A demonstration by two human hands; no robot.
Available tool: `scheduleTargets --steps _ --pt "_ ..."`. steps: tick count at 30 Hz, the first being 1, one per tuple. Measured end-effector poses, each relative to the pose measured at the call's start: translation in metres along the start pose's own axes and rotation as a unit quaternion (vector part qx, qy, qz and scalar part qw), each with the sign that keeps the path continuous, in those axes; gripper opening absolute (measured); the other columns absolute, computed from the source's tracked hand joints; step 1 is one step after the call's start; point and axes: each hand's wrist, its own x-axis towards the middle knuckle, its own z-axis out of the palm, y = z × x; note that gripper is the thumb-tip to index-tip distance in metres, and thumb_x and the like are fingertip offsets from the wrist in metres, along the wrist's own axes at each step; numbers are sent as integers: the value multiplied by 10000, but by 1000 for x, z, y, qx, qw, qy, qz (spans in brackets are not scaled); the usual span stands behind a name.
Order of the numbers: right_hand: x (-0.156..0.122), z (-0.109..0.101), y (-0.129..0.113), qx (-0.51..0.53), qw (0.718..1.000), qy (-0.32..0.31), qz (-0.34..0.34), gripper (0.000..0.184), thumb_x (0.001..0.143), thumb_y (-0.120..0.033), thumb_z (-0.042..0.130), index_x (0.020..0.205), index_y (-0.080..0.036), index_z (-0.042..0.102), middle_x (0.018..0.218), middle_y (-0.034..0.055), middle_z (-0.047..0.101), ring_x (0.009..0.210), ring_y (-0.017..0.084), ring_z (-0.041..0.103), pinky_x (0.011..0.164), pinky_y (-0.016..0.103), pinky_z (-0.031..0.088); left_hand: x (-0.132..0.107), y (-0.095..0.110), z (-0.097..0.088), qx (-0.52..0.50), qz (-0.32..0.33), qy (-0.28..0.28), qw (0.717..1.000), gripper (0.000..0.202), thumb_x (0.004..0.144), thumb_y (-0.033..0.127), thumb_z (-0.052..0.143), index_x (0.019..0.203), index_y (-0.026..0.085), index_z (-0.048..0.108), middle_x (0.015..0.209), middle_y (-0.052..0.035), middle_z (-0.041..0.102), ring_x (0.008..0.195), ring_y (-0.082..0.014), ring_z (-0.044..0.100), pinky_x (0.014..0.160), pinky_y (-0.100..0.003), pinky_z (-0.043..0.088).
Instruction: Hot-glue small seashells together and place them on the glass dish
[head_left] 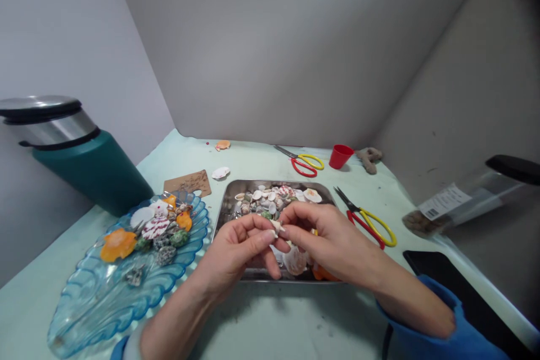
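Between my two hands is a small pale seashell [277, 226], pinched by the fingertips of both. My left hand [247, 242] grips it from the left, thumb on top, with its other fingers loosely curled. From the right, thumb and forefinger of my right hand [318, 233] close on the same shell. Both hands hover over a metal tray [223, 208] of mixed shells, partly hiding its contents. Small white and grey shells [264, 198] lie at the tray's back, and a large pale scallop shell [295, 260] shows below my fingers.
At left, a blue leaf-shaped dish [84, 298] holds shells, beside a teal bottle [93, 169]. Two pairs of scissors [301, 160] [367, 222], a red cup [340, 156] and a brown card [188, 183] surround the tray. A clear container [459, 202] and black phone-like slab [459, 298] lie right.
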Motion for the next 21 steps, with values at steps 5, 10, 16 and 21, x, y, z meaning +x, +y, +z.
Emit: scheduleTargets --steps 5,10,16,21 --pt "-1 1 -3 28 999 -17 16 145 851 -180 478 739 -197 567 636 -41 560 577 98 496 533 205 374 0 -1 -3 -6 0 -3 1000 108 821 246 610 822 138 598 739 -29 696 461 -89 607 534 -219 482" --pt "-1 3 -4 35 999 -10 19 141 853 -179 476 748 -197 569 660 -39 576 585 100 500 532 211 372 0 -1 -3 -16 5 -4 1000 100 818 235 610 814 137 594 708 -21 679 452 -82 598 528 -214 480" --pt "-2 8 -8 41 999 1 24 136 854 -180 469 759 -190 565 690 -28 605 627 114 527 540 220 375 0 -1 -1 -14 9 14 1000 143 779 269 651 789 145 580 675 -11 673 429 -86 586 517 -220 479" --pt "-2 12 -9 16 999 36 21 148 854 -164 466 741 -189 558 667 -32 613 609 110 528 553 225 377 2 -3 0 -4 16 29 999 139 780 259 646 769 150 560 657 0 664 429 -91 591 506 -215 472"
